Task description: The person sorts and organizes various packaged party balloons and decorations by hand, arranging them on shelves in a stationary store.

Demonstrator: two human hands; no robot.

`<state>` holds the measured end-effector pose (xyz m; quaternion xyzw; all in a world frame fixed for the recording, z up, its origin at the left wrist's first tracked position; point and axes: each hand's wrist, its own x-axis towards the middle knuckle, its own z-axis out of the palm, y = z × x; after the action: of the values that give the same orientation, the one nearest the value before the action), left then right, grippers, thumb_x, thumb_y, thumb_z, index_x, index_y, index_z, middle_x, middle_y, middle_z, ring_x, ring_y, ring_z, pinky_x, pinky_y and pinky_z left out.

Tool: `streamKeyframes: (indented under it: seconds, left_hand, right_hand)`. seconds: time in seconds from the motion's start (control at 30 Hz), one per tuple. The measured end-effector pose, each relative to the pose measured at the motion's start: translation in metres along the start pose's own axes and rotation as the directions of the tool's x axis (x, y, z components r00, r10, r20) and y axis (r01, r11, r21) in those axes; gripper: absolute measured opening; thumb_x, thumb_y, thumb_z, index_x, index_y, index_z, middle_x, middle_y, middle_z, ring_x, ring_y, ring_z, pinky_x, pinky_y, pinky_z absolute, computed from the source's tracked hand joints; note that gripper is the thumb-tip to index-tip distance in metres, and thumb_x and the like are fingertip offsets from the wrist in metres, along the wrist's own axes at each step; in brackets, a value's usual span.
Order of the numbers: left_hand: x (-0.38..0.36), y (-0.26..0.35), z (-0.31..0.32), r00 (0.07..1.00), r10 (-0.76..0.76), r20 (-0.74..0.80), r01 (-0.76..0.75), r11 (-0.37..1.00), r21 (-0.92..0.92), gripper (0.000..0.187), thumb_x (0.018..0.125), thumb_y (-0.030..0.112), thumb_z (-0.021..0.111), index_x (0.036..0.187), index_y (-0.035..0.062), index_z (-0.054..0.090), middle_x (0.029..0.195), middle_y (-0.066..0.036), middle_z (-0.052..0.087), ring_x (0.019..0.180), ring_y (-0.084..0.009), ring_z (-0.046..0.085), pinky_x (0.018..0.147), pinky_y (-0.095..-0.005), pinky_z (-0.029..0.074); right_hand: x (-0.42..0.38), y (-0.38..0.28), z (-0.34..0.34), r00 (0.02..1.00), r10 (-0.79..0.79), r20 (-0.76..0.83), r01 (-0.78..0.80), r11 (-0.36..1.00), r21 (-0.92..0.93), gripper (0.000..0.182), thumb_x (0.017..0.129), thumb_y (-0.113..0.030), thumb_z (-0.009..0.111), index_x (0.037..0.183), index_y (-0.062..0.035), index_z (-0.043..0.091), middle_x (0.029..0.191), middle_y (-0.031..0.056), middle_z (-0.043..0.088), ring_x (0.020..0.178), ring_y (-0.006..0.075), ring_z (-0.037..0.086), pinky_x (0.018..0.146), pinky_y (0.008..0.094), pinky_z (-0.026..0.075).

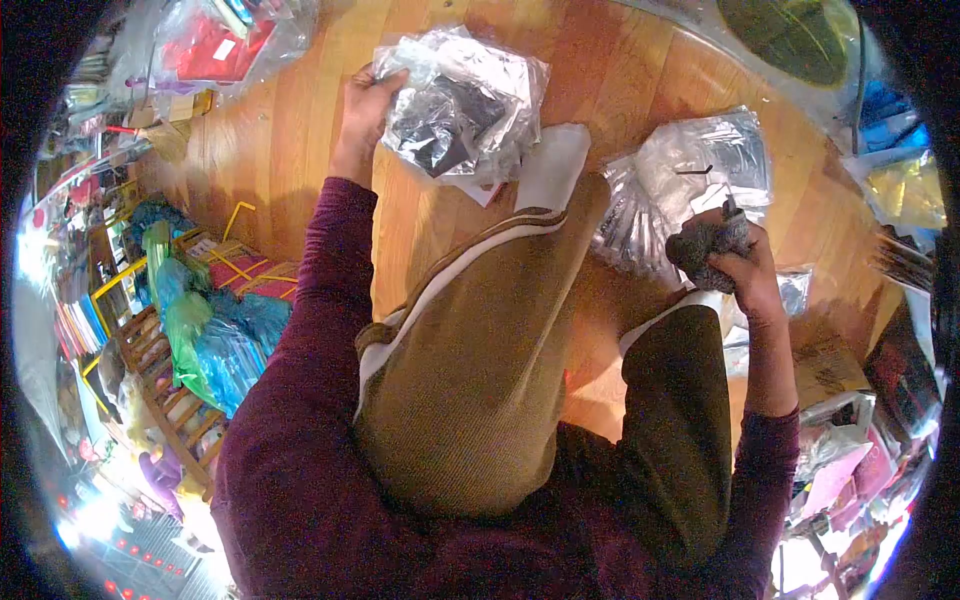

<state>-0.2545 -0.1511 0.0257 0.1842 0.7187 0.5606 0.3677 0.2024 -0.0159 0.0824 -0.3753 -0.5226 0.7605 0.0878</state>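
Observation:
At the upper middle, my left hand pinches the left edge of a clear plastic bag. Dark, flat contents show through its crinkled film. My right hand is closed around a crumpled dark grey cloth, with a small dark tip poking up above it. Just beyond that hand lies a pile of clear plastic packets on the floor. A thin black hooked piece rests on top of the pile. My white-socked foot is between the bag and the pile.
Wooden flooring spreads around my legs. On the left are blue and green plastic bags beside a wooden rack. A red packet in plastic lies at the upper left. Papers and a cardboard box crowd the right side.

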Motion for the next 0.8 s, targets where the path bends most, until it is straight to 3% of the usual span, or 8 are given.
streamKeyframes:
  seconds: [0.37,0.53,0.67,0.8]
  left_hand:
    - [0.016,-0.004,-0.008,0.999,0.054,0.009,-0.053,0.996,-0.068,0.015,0.071,-0.001,0.06,0.086,-0.0007,0.058,0.08,-0.006,0.061,0.067,-0.0116,0.057,0.06,-0.0234,0.047]
    - [0.017,0.004,-0.007,0.99,-0.009,0.141,0.008,1.0,0.007,0.018,0.071,-0.001,0.06,0.089,-0.001,0.059,0.079,-0.006,0.061,0.067,-0.0112,0.057,0.061,-0.0238,0.046]
    - [0.019,0.008,-0.006,0.978,0.019,0.208,-0.022,1.0,0.008,0.018,0.07,0.0,0.06,0.088,-0.0008,0.06,0.08,-0.005,0.061,0.067,-0.0112,0.057,0.062,-0.0237,0.046]
    - [0.022,0.014,-0.004,0.964,-0.048,0.26,0.056,0.998,-0.024,0.022,0.07,0.0,0.06,0.092,-0.0011,0.058,0.082,-0.006,0.061,0.07,-0.0123,0.058,0.066,-0.0245,0.046]
  right_hand:
    - [0.001,0.009,-0.004,0.999,0.026,0.037,-0.025,1.0,-0.015,0.033,0.061,0.001,0.054,0.094,0.001,0.054,0.088,0.0087,0.059,0.081,0.0177,0.056,0.076,0.029,0.044]
    - [0.001,0.009,-0.001,0.999,0.003,0.038,-0.003,1.0,-0.008,0.031,0.06,0.0,0.053,0.092,0.0009,0.055,0.086,0.0078,0.059,0.079,0.0167,0.056,0.074,0.0283,0.044]
    - [0.0,0.003,0.001,0.999,0.031,0.032,-0.029,0.998,-0.058,0.031,0.06,-0.003,0.054,0.091,0.0012,0.055,0.084,0.0069,0.059,0.077,0.0158,0.056,0.072,0.0276,0.044]
    - [0.001,0.006,0.0,0.998,0.009,0.056,-0.007,0.999,-0.034,0.032,0.059,-0.005,0.055,0.091,0.0011,0.055,0.082,0.0069,0.059,0.076,0.0156,0.056,0.071,0.0276,0.044]
